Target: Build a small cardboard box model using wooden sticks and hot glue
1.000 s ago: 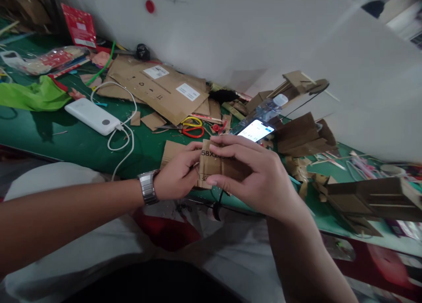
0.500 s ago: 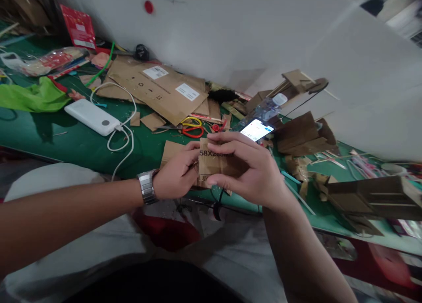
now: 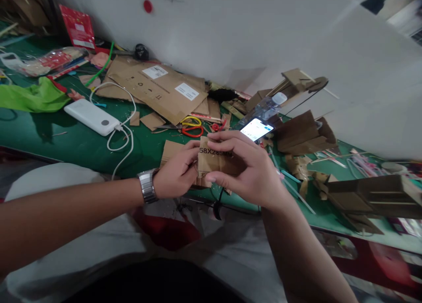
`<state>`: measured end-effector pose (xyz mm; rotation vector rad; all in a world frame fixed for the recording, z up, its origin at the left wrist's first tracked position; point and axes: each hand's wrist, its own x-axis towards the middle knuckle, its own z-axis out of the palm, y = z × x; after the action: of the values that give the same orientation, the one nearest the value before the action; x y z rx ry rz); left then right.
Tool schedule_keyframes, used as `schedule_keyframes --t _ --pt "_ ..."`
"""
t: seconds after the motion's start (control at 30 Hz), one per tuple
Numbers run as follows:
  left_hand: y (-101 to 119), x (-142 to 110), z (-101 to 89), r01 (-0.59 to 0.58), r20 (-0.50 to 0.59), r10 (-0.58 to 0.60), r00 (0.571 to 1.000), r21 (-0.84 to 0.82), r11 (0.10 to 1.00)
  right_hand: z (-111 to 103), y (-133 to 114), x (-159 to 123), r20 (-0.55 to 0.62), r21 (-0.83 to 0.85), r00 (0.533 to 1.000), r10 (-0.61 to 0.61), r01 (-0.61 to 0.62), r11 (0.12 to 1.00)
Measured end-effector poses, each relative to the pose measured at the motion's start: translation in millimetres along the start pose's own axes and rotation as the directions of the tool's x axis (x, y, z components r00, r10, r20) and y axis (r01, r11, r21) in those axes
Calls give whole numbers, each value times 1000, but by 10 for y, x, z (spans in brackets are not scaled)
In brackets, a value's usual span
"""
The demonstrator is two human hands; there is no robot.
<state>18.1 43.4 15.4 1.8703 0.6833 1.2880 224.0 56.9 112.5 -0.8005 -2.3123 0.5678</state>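
1. Grasps the cardboard (image 3: 211,160) with both hands, just above the near edge of the table (image 3: 99,156).
2. With the left hand (image 3: 174,173), holds the left end in curled fingers, tips partly hidden behind it.
3. With the right hand (image 3: 252,169), spans the piece, fingers bent over the far edge and thumb at the near edge, covering the right end.
4. Shows plain brown between the two sets of fingers, small and roughly boxy, with creases and a worn, uneven near edge.
5. Carries dark print, "58X285M", along the far part, running in under the right fingers.
6. Has fainter print beside the right thumb, too small to read.
7. Looks darker toward the right palm, in shade; cannot be told there whether folded or flat.
8. Has a flat brown scrap (image 3: 169,150) beside and partly under the left fingers.
9. Wears a metal watch (image 3: 148,186) on the wrist behind the left fingers.
10. Has a lit phone (image 3: 256,129) just beyond the right fingers, near a clear bottle (image 3: 270,104).
11. Has scissors (image 3: 192,129) with red and yellow handles beyond the left fingertips, and a big labelled sheet (image 3: 158,90) farther out.
12. Has a white power bank (image 3: 92,117) with its cable (image 3: 133,138) well off to the left of the fingers.
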Motion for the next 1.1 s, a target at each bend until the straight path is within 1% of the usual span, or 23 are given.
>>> schedule_keyframes --t 0.1,0.27,0.4,0.47,0.5,0.6,0.67,0.73,0.83,0.87,0.93,1.03,1.07,1.1 --pt "-3 0 -2 -15 3 15 1000 -7 1000 11 -32 -10 -19 -17 998 54 -54 998" --pt "-4 -15 6 2 13 -2 1000 4 1000 0 -21 -23 6 16 1000 -20 20 1000" --pt "-7 -17 6 -34 11 34 999 -2 999 19 -76 -26 -21 -42 998 57 -58 997" --pt "-2 -19 1 -41 12 41 999 -15 999 28 -80 -27 -34 -56 997 70 -71 996" --pt "2 -21 -1 -38 12 38 999 -21 999 28 -66 -26 -32 -47 998 58 -59 997" --pt "10 -25 -4 -20 23 20 1000 -16 1000 7 8 -19 5 16 1000 -31 30 999" --pt "7 -23 -4 -13 36 13 999 -2 1000 -6 28 -15 25 36 998 -57 56 998" --pt "0 -17 -3 -19 33 19 999 -1 1000 -1 -5 -16 21 16 1000 -12 11 1000" --pt "0 -13 -3 -24 19 24 1000 -8 1000 30 -86 -27 -30 -45 995 91 -92 995" --pt "5 -15 -3 -23 19 23 1000 -9 1000 37 -93 -31 -41 -53 994 105 -107 993" --pt "18 -23 0 -12 18 12 1000 -4 1000 33 -58 -32 -26 -26 997 70 -71 997" --pt "29 -33 6 15 14 -15 1000 20 1000 3 50 -23 31 65 998 -47 45 997" --pt "26 -32 7 22 13 -22 1000 24 999 -2 68 -20 36 78 998 -61 58 995" --pt "21 -29 6 23 11 -23 1000 21 1000 1 66 -20 30 75 998 -49 47 996"
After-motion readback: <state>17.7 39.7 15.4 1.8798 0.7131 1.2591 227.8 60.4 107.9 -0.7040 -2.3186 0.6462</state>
